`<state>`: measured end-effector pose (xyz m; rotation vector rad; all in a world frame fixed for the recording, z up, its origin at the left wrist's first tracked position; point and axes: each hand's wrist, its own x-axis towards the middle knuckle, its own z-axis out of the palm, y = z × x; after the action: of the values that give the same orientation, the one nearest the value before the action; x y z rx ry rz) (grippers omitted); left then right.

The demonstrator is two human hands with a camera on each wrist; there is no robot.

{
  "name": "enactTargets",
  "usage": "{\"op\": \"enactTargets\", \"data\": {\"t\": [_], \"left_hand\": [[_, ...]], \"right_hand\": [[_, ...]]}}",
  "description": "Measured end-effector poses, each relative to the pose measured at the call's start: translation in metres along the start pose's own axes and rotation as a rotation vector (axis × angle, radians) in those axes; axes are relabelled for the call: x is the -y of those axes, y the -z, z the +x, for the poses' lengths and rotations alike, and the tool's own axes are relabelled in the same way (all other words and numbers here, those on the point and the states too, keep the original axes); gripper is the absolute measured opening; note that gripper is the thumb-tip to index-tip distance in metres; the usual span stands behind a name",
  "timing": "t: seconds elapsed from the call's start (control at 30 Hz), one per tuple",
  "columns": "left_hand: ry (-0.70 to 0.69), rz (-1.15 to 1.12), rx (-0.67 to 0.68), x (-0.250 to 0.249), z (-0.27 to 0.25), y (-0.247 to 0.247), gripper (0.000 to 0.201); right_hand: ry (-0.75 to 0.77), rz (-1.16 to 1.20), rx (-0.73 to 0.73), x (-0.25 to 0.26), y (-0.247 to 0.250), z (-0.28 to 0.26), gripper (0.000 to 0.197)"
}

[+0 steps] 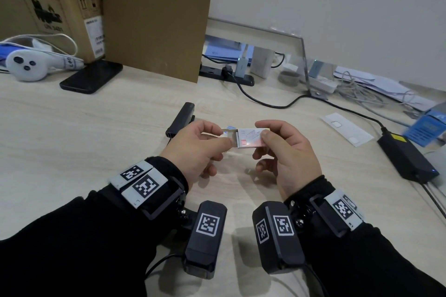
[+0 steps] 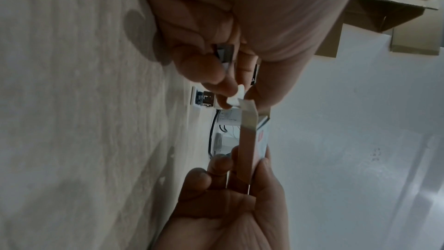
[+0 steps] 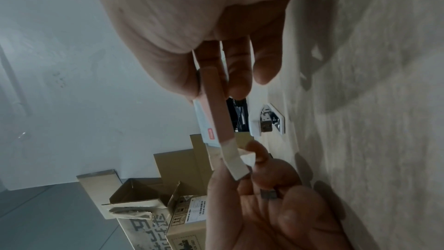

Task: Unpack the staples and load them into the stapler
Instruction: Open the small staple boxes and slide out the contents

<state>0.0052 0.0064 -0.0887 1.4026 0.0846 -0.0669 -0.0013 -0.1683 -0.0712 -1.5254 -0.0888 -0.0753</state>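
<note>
A small white staple box (image 1: 248, 138) with a red mark is held above the table between both hands. My right hand (image 1: 261, 132) grips its right end between thumb and fingers. My left hand (image 1: 224, 135) pinches the open end flap (image 1: 228, 130) at the box's left end. The left wrist view shows the flap (image 2: 248, 113) bent outward from the box (image 2: 250, 149). A small dark grey piece (image 3: 269, 194) sits between my left fingers; I cannot tell what it is. The black stapler (image 1: 181, 119) lies closed on the table just behind my left hand.
A black phone (image 1: 91, 76), a white controller (image 1: 26, 65) and cardboard boxes (image 1: 48, 14) stand at the back left. A power strip (image 1: 226, 75), cables, a black power brick (image 1: 407, 159), a white paper slip (image 1: 347, 131) and a blue box (image 1: 427, 128) fill the right.
</note>
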Motion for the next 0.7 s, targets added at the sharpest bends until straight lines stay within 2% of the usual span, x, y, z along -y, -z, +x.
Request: {"op": "enactTargets", "data": {"t": [0.07, 0.2, 0.4, 0.57, 0.7], "left_hand": [[-0.001, 0.002, 0.025, 0.0009, 0.0003, 0.0005, 0.024], [0.001, 0.007, 0.041, 0.0013, 0.0006, 0.0012, 0.009], [0.001, -0.002, 0.012, 0.0012, 0.0017, 0.0008, 0.007], [-0.020, -0.041, -0.015, 0.0040, 0.0029, 0.0019, 0.030], [-0.069, 0.002, 0.040, 0.0018, -0.0014, 0.0012, 0.027]], "right_hand": [[-0.011, 0.001, -0.017, -0.0001, 0.0005, 0.0006, 0.020], [-0.021, -0.015, -0.048, -0.0013, 0.0012, 0.0024, 0.021], [-0.053, -0.024, -0.079, -0.0029, 0.0009, 0.0042, 0.023], [-0.088, 0.021, -0.086, -0.0026, 0.0016, 0.0059, 0.023], [-0.104, 0.011, -0.081, -0.0029, 0.0013, 0.0070, 0.021]]}}
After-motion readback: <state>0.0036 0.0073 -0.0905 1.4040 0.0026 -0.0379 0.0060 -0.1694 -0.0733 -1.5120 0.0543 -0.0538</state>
